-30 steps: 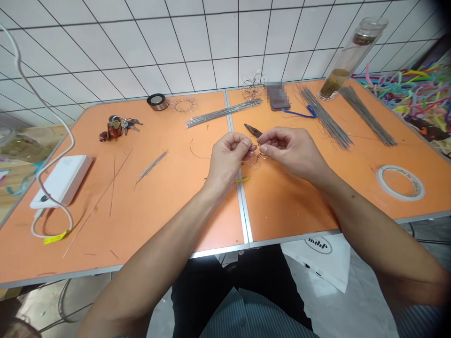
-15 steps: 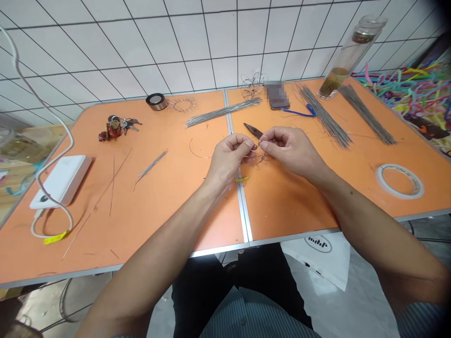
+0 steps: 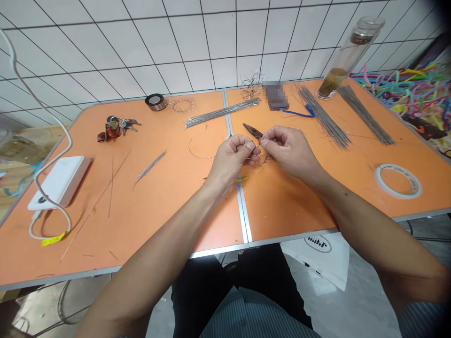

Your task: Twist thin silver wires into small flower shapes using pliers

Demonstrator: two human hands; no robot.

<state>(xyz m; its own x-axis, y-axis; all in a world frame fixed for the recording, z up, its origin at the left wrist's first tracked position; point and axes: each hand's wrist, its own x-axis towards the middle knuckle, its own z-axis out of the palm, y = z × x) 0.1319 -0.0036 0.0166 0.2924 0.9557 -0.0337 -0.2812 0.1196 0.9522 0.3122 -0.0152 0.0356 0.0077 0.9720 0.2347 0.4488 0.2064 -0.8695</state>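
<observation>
Over the seam of the orange table, my left hand (image 3: 234, 157) is closed in a pinch on a thin wire, which trails in a curve to the left. Facing it, my right hand (image 3: 291, 149) pinches the thin bent wire (image 3: 260, 164) between thumb and forefinger; loops of it hang just below the fingertips. Much of the wire is hidden by the fingers. Behind my right fingertips lie pliers (image 3: 252, 131) with dark jaws, and a yellow handle end (image 3: 243, 179) shows beneath my left wrist.
Bundles of straight wire (image 3: 221, 113) lie at the back, with more grey rods (image 3: 326, 117) to the right. A tall glass bottle (image 3: 333, 82), a phone (image 3: 276, 97), a tape roll (image 3: 398, 181), keys (image 3: 123, 124) and a white power bank (image 3: 59, 182) stand or lie around.
My left hand has shifted slightly right, its fingertips now closer to those of my right hand. Both hands keep their pinch.
</observation>
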